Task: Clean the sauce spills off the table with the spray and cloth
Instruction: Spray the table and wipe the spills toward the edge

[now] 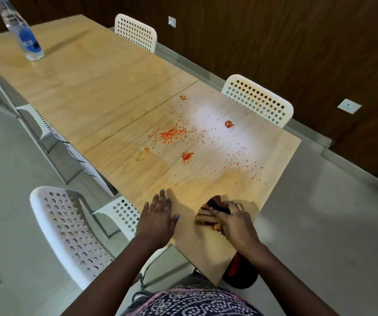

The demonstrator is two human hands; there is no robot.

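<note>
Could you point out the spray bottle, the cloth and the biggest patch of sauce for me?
spray bottle [27, 39]: head view, blue label.
cloth [207, 216]: head view, striped folds left of the gripping hand.
sauce patch [172, 134]: head view, dense middle.

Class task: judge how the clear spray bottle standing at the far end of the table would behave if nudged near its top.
The spray bottle is tall and narrow on a small base, so it would probably tip rather than slide. Its clear plastic suggests it is light. The smooth table offers little friction.

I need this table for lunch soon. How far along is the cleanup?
Spraying looks done: a wet sheen surrounds the sauce spills, and the spray bottle stands at the far end. In hand: the right hand grips the cloth; the left hand rests flat on the table. Left: wiping; the sauce looks untouched.
</note>
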